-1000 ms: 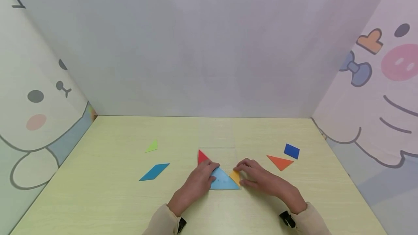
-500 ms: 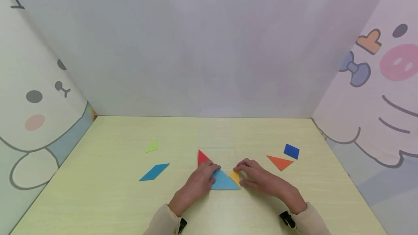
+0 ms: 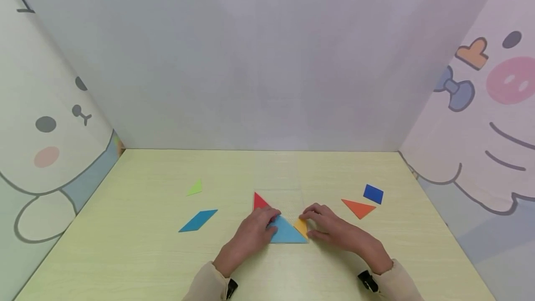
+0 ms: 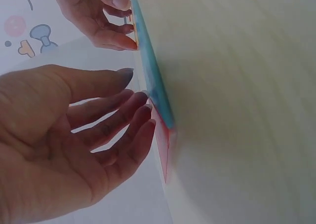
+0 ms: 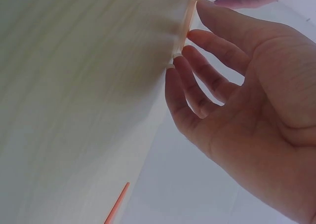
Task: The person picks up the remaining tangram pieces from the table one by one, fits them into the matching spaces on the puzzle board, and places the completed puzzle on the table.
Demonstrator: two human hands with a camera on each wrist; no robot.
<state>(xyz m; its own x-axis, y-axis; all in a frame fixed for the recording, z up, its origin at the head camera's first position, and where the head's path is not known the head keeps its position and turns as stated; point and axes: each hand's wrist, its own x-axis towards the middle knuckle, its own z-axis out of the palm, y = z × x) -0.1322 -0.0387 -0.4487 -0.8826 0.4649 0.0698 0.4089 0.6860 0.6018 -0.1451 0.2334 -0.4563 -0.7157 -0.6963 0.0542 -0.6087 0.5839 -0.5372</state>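
Touching with the right hand (image 3: 334, 227) a small, flat, yellow triangle (image 3: 300, 227) near the middle of a pale wood-grain table (image 3: 104, 254); thumb and a finger both at its edge, loosely bent; cannot tell if pinching it or only pressing. Just left of it, along its sloping side, a large, flat, light-blue triangle (image 3: 288, 233), partly under the left hand (image 3: 252, 229), this one relaxed and loosely spread, with thumb lying at the light-blue surface and fingertips near its top. Beyond the left fingers, a flat red triangle (image 3: 257, 202), partly covered, meeting or almost meeting the light-blue one. Well apart to the left, a flat blue parallelogram (image 3: 198, 220) and, farther back, a small lime-green triangle (image 3: 196, 188). Well apart to the right, a flat orange-red triangle (image 3: 358, 208), with a dark-blue square (image 3: 373, 193) just behind it. Beige sleeves (image 3: 206, 283) on both arms. At the back, a plain greyish wall (image 3: 251, 59); on either side, pale panels (image 3: 25, 82) with cartoon animals
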